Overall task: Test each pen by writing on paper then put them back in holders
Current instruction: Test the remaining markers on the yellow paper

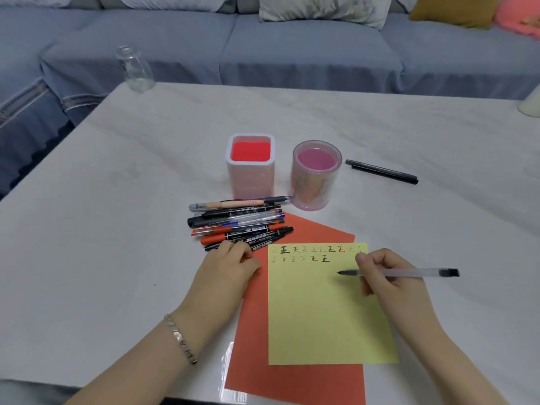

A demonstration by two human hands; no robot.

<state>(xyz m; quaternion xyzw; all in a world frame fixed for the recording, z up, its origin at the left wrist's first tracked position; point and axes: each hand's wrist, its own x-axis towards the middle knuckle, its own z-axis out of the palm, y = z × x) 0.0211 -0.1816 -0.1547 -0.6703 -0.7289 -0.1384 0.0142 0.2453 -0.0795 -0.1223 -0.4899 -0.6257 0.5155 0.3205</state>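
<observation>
A yellow paper with two rows of written marks lies on a red sheet. My right hand grips a translucent black-ink pen, its tip just above the yellow paper beside the second row. My left hand rests palm down on the red sheet's left edge, fingers touching the nearest pen of a pile of several pens. Behind the pile stand a square white holder and a round pink holder, both with no pens inside.
Two black pens lie right of the round holder. A clear glass jar stands at the table's far left corner, a white object at the right edge. A blue sofa runs behind the white marble table.
</observation>
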